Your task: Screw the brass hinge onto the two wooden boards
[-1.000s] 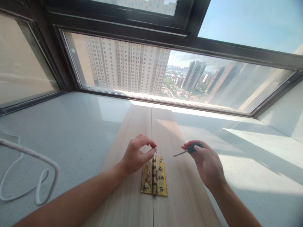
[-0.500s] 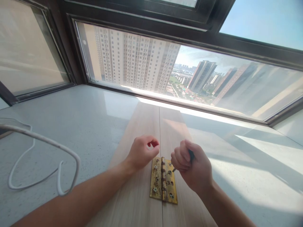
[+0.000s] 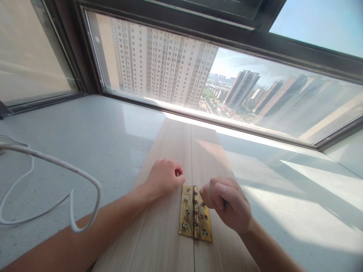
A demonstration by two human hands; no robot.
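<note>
A worn brass hinge [image 3: 194,218] lies flat across the seam between two light wooden boards [image 3: 170,151]. Several screws sit in its leaves. My left hand [image 3: 164,177] rests curled on the left board, just above the hinge's top left corner; whether anything is in its fingers is hidden. My right hand [image 3: 225,202] is closed in a fist over the hinge's upper right part. It grips a small screwdriver with a dark green handle, which is almost wholly hidden inside the fist.
The boards lie on a pale grey stone windowsill [image 3: 93,136] below a dark-framed window [image 3: 181,34]. A white cable [image 3: 70,181] loops over the sill at the left. High-rise buildings show through the glass. Sunlight falls on the sill at the right.
My right hand swung the screwdriver from pointing sideways down onto the hinge's right leaf and closed over it. My left hand lowered from a raised pinch to rest on the left board.
</note>
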